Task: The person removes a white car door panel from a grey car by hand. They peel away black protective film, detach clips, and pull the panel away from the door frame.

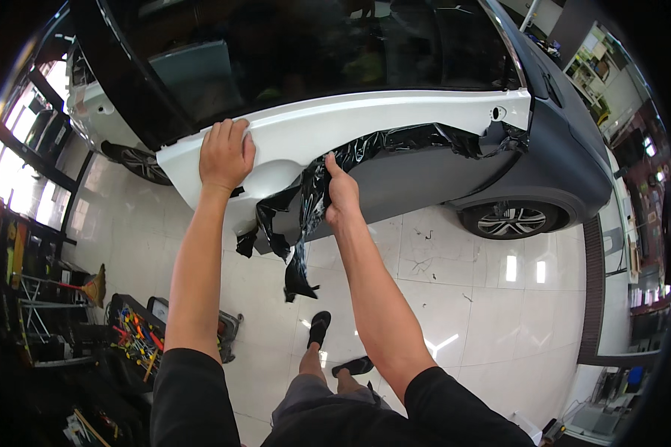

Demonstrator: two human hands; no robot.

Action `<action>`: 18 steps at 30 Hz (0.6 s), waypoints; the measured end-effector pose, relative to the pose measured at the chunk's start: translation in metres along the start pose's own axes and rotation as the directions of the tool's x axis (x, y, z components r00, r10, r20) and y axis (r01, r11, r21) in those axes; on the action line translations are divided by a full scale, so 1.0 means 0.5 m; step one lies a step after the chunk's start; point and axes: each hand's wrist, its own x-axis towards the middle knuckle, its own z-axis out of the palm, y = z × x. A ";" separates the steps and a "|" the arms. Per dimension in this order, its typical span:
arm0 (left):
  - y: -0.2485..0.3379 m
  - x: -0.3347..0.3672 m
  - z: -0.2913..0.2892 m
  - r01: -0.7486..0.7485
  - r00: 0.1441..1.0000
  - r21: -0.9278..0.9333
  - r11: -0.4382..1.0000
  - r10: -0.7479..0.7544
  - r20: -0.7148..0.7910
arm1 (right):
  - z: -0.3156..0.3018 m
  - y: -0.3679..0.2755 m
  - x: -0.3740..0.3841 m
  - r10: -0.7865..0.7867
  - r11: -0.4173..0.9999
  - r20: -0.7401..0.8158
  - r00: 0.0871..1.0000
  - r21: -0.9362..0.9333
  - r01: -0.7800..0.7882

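Black film (317,195) pinched in right hand (342,195) fingers (332,165); left hand (227,153) flat on door (395,123)

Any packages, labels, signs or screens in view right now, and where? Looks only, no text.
None I can make out for sure.
Shelving, far upper right: small mixed-coloured items, too small to tell if packaged.
Tool rack, lower left floor: red and yellow handled tools, no readable label.
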 end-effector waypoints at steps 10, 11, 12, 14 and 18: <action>0.003 -0.003 0.004 -0.004 1.000 0.032 0.999 0.004 -0.002 | -0.085 -0.045 -0.033 -0.012 0.950 0.112 0.994 -0.308 0.046; 0.003 -0.003 0.005 -0.002 1.000 0.037 0.999 0.002 0.007 | -0.092 -0.037 -0.032 -0.088 0.905 0.059 0.994 -0.412 0.105; -0.003 0.004 0.012 0.000 1.000 0.037 0.999 0.000 -0.004 | -0.086 -0.042 -0.028 -0.096 0.831 0.010 0.995 -0.549 0.086; -0.014 -0.017 0.025 -0.009 0.999 0.033 0.999 0.010 -0.039 | -0.083 -0.022 -0.045 -0.276 0.626 -0.038 0.960 -0.765 0.150; -0.018 -0.018 0.019 0.005 1.000 0.049 0.999 -0.004 -0.008 | -0.086 -0.011 -0.058 -0.279 0.611 -0.033 0.960 -0.777 0.151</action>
